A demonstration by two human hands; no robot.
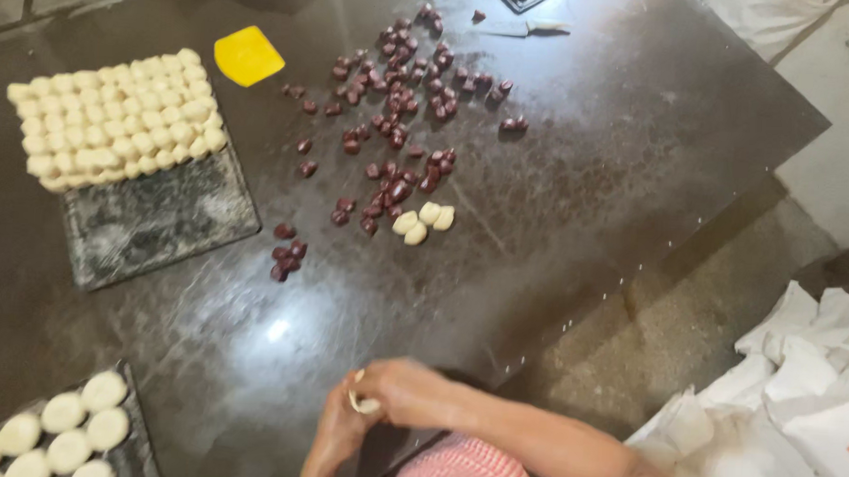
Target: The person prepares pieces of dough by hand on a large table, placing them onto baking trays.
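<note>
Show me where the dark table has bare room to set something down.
Bare: between the hands and the dark red pieces; also right of them to the table edge. Crowded: dough tray, yellow scraper, and lower-left tray.

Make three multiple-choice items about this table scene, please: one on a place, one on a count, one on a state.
1. Where is the yellow scraper?
A. right of the tray of small dough balls
B. on the floor
C. in a hand

2. How many pale pieces lie beside the dark filling pieces?
A. one
B. three
C. ten

3. The hands, left and right, are:
A. apart on the table
B. together around a dough piece
C. out of view

A: it lies by the tray's upper right corner. B: three can be counted. B: both hands close on it.
</note>
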